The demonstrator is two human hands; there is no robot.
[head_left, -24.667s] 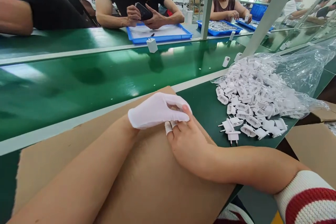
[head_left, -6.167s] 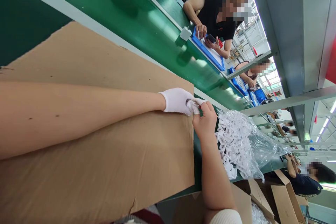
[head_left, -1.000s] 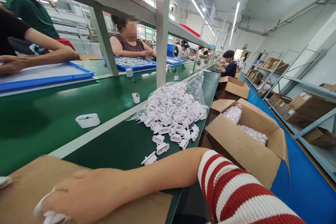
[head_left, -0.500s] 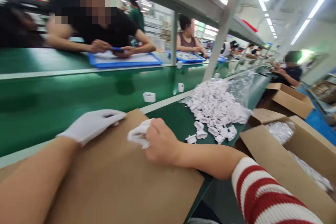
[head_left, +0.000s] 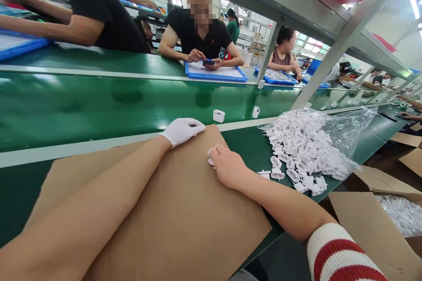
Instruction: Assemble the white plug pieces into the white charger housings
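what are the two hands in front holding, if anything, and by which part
The right hand seems to grip some white material, mostly hidden, so which part cannot be told. Nothing held shows in the gloved left hand.

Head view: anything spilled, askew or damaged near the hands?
A few things. White plugs lie loose and jumbled outside the clear bag, on the green table, so they look spilled. The cardboard has a ragged left edge, perhaps torn. Also, the left hand is gloved, while the right hand isn't.
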